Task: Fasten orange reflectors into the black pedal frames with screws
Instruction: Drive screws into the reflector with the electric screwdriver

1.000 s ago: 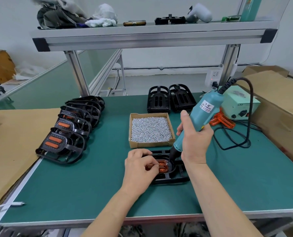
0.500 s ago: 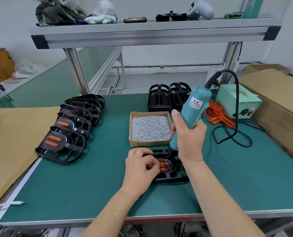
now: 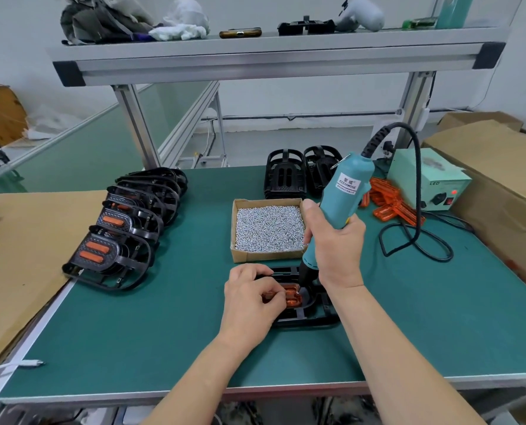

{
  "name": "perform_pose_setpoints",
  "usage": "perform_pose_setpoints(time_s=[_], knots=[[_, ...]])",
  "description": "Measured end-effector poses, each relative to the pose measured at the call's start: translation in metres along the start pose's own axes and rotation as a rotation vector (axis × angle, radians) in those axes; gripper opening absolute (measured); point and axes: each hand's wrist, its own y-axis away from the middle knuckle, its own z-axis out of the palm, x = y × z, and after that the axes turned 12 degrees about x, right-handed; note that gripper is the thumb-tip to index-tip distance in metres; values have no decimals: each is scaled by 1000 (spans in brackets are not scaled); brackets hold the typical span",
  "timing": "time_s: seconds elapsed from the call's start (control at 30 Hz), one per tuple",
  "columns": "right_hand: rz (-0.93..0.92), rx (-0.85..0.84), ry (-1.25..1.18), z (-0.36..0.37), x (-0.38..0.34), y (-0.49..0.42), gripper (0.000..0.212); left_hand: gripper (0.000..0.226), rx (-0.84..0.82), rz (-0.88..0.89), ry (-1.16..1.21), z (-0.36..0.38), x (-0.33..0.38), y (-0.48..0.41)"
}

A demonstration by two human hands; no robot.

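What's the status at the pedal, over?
Left hand holding orange reflector in black pedal frame. Right hand gripping electric screwdriver, tip at reflector. No obstruction seen.

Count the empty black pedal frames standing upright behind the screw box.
2: the left frame stands directly behind the screw box; the right frame is beside it, partly covered by the screwdriver. Others may be hidden behind.
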Motion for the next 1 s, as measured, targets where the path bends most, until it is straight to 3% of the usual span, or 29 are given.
perform_pose_setpoints(time_s=[0.27,0.57,0.67,0.83,1.0], knots=[[54,-36,-112,-11,-4,-3,19,13,4,20,-10,-1,0,-1],[26,-157,-124,-9,-18,-9,23,11,8,15,14,-1,-4,-1],[116,-50,-187,-9,-20,-14,22,13,0,18,4,-1,-3,-1],[459,254,-364,-25,-5,-31,19,14,-13,3,9,-2,-1,-1],[561,321,-366,-41,17,-35,20,14,8,37,22,-4,0,1]])
